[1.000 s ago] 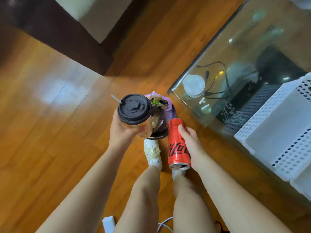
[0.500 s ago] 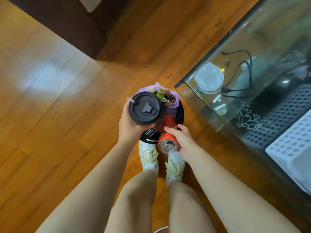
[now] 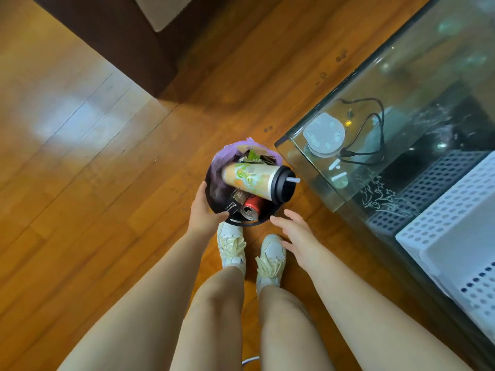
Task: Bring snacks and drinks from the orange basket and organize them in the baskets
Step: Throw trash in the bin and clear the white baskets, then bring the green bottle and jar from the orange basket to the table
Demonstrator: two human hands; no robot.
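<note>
Glossy plank floor (image 3: 93,156) bears a round black bin (image 3: 254,223), cylindrical cup (image 3: 249,179) inside.

We see a wooden floor (image 3: 107,183) in warm orange planks. A round black bin (image 3: 254,223) with a purple liner stands on it, just beside the corner of a glass counter (image 3: 428,76). Two pale shoes (image 3: 231,246) are planted on the floor close to the bin. A dark furniture base (image 3: 112,36) sits on the floor at upper left. On the counter we find a round white disc (image 3: 324,135), a black cable (image 3: 348,152) and a white perforated basket (image 3: 442,199).
</note>
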